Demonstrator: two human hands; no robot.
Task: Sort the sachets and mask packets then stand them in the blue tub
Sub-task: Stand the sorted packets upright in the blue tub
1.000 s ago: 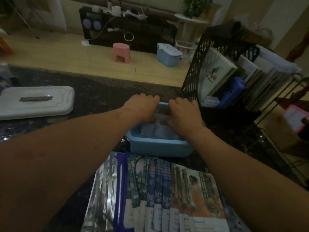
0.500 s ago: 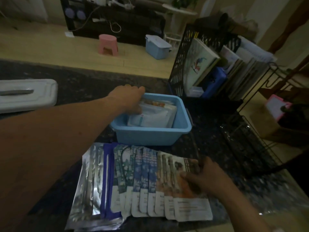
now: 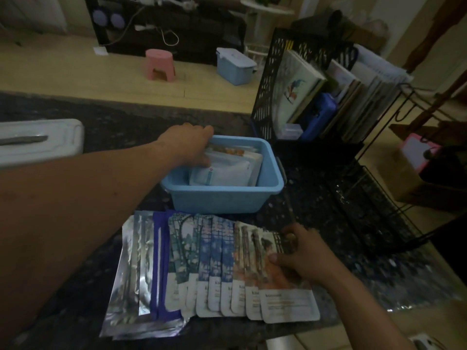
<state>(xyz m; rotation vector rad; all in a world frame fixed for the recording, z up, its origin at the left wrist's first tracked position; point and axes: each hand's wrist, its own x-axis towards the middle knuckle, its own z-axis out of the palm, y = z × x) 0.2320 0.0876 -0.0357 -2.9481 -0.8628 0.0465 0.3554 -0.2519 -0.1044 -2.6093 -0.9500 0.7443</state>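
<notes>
The blue tub (image 3: pixel 222 200) stands on the dark stone counter with several pale sachets (image 3: pixel 222 173) leaning upright inside. My left hand (image 3: pixel 189 145) rests over the tub's left rim, fingers pressed on the sachets. In front of the tub lies a fanned row of mask packets (image 3: pixel 214 263): silver ones at the left, then purple, green, blue and orange prints. My right hand (image 3: pixel 300 253) lies on the rightmost orange packet (image 3: pixel 285 296), thumb on its face and fingers at its right edge.
A white lid (image 3: pixel 38 142) lies at the counter's left. A black mesh rack (image 3: pixel 273 97) full of books stands right behind the tub. A black wire rack (image 3: pixel 379 188) sits at the right. The counter's front edge runs just below the packets.
A second ago both hands pressed the sachets in the tub. My right hand came back to the orange packets and now grips the rightmost one; my left hand stayed at the tub.
</notes>
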